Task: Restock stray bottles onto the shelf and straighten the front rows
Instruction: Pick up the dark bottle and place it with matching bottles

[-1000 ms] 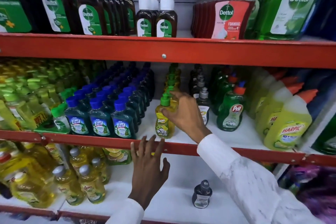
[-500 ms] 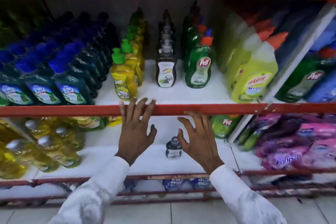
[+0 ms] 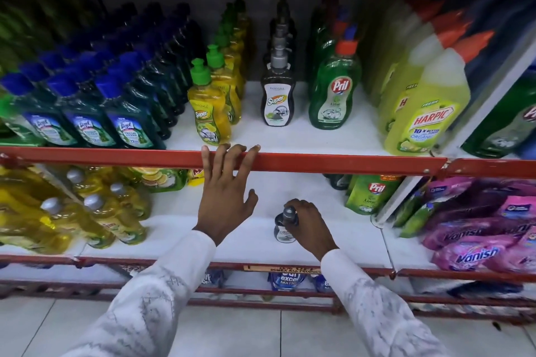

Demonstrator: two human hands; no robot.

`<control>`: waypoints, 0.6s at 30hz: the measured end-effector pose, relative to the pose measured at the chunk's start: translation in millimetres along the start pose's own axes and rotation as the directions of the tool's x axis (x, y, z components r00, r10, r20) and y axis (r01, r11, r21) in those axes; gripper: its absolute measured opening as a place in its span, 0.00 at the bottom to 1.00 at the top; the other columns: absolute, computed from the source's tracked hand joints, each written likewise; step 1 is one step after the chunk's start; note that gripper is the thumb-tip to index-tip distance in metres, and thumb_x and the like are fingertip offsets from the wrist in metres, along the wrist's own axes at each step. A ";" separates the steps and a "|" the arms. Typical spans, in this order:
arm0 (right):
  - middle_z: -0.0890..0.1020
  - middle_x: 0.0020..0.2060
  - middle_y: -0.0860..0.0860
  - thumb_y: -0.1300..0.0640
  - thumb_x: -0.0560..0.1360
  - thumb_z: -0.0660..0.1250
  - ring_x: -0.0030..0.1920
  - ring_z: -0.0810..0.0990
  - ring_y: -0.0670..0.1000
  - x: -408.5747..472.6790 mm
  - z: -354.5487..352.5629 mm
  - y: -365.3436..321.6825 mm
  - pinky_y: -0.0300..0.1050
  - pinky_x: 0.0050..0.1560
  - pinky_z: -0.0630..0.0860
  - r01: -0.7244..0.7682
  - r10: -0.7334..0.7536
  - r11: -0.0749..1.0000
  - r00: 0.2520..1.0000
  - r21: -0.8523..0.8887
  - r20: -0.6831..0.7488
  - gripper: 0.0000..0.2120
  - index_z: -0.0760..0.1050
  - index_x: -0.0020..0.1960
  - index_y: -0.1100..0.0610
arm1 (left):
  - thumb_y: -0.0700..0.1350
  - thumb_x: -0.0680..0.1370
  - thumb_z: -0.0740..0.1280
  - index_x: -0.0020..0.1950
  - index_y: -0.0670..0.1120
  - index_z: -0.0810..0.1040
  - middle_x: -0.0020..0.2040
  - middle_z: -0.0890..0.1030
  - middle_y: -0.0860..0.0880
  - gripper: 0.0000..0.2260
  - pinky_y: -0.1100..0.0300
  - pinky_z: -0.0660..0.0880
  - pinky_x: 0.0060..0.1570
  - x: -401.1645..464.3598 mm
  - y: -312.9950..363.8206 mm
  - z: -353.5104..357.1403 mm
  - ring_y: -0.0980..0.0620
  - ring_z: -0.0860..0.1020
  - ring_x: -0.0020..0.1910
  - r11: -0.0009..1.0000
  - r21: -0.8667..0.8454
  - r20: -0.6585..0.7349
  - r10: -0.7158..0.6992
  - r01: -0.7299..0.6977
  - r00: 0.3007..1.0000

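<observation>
A small dark bottle with a grey pump cap (image 3: 283, 229) stands alone on the white lower shelf (image 3: 249, 235). My right hand (image 3: 309, 224) is closed around its neck and top. My left hand (image 3: 225, 191) has its fingers spread, and the fingertips rest on the red front rail (image 3: 348, 162) of the middle shelf. On that middle shelf, a matching dark pump bottle (image 3: 278, 101) fronts a row, between the yellow bottles with green caps (image 3: 209, 107) and the green Pril bottle (image 3: 334, 93).
Blue-capped Lizol bottles (image 3: 84, 122) fill the middle shelf's left side, and yellow Harpic bottles (image 3: 426, 113) its right. On the lower shelf are yellow bottles (image 3: 95, 220) at left, a Pril pouch (image 3: 369, 194) and pink Vanish packs (image 3: 475, 235) at right. White tiled floor lies below.
My right hand has moved down and closed on the lone dark bottle on the lower shelf. My left hand has stayed at the red rail. The view has dropped slightly.
</observation>
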State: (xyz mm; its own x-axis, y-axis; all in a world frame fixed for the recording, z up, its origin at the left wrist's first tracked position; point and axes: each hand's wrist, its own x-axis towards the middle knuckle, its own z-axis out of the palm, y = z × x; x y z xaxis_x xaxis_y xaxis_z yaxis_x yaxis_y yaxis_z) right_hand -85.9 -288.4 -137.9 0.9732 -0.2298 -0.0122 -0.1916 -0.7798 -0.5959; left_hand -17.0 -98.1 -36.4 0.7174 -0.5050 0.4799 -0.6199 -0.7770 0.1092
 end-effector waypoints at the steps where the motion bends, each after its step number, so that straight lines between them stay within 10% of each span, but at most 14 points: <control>1: 0.82 0.52 0.55 0.60 0.72 0.68 0.55 0.79 0.57 -0.2 -2.6 -1.2 0.50 0.51 0.77 0.005 -0.005 1.000 1.000 -0.002 0.005 0.13 0.76 0.57 0.54 | 0.51 0.70 0.69 0.79 0.52 0.58 0.70 0.68 0.46 0.38 0.34 0.44 0.79 -0.2 -0.4 -1.2 0.40 0.62 0.75 1.000 0.002 0.006 0.004 -0.004 1.000; 8: 0.85 0.38 0.43 0.56 0.61 0.75 0.34 0.81 0.41 -28.9 -78.3 -45.7 0.33 0.37 0.75 0.088 -0.051 0.980 0.978 0.177 -0.204 0.15 0.80 0.47 0.50 | 0.51 0.71 0.68 0.79 0.53 0.57 0.69 0.69 0.46 0.38 0.36 0.44 0.80 -1.8 0.4 -4.3 0.41 0.62 0.74 1.000 -0.002 0.006 0.012 -0.012 1.000; 18: 0.86 0.35 0.43 0.54 0.59 0.80 0.32 0.82 0.39 -30.4 -218.1 -155.7 0.30 0.33 0.77 0.236 -0.100 0.934 0.894 0.269 -0.437 0.15 0.82 0.45 0.49 | 0.47 0.72 0.67 0.76 0.52 0.64 0.66 0.72 0.45 0.32 0.33 0.49 0.78 0.6 8.8 -5.0 0.39 0.65 0.72 0.997 -0.062 -0.032 -0.051 0.049 0.998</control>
State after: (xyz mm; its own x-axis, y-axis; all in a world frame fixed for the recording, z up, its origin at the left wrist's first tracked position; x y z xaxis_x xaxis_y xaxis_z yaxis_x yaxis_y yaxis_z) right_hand -113.5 -287.0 130.4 0.8334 -0.3822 0.3993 0.0848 -0.6255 -0.7756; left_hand -23.7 -103.3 -30.8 0.7380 -0.4522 0.5008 -0.6023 -0.7761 0.1867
